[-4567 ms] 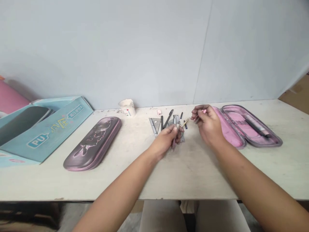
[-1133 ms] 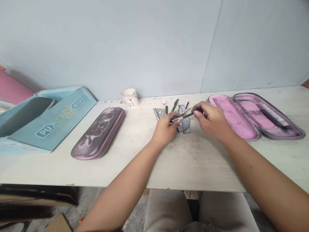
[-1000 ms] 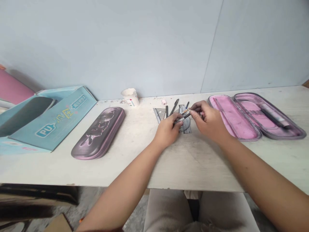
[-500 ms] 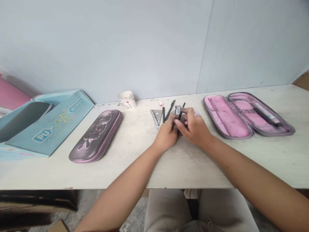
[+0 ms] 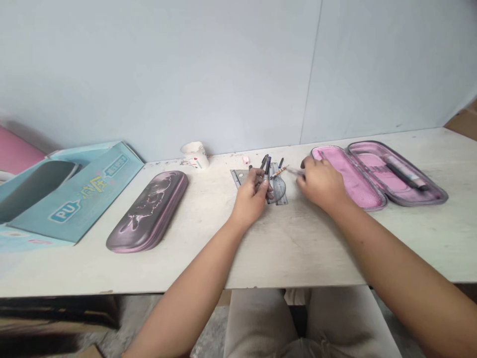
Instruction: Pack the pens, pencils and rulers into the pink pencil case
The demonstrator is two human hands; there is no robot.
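Observation:
My left hand (image 5: 252, 191) is closed round a dark pen (image 5: 267, 167) that points away from me, over a pile of clear rulers (image 5: 278, 189) and set squares (image 5: 237, 176). My right hand (image 5: 322, 183) is closed on a thin pen (image 5: 288, 170) whose tip points left, just left of the open pink pencil case (image 5: 357, 185). One marker (image 5: 404, 172) lies strapped in the open case's far half. A few more pens lie behind the rulers.
A closed purple-pink pencil case (image 5: 149, 211) lies to the left. Further left stands an open light-blue cardboard box (image 5: 70, 194). A small white cup (image 5: 194, 155) and a tiny pink eraser (image 5: 245, 159) sit by the wall. The table's front edge is near my knees.
My hands, joined over the rulers half a second ago, have parted. The right hand has moved right toward the open case with a thin pen; the left keeps a dark pen.

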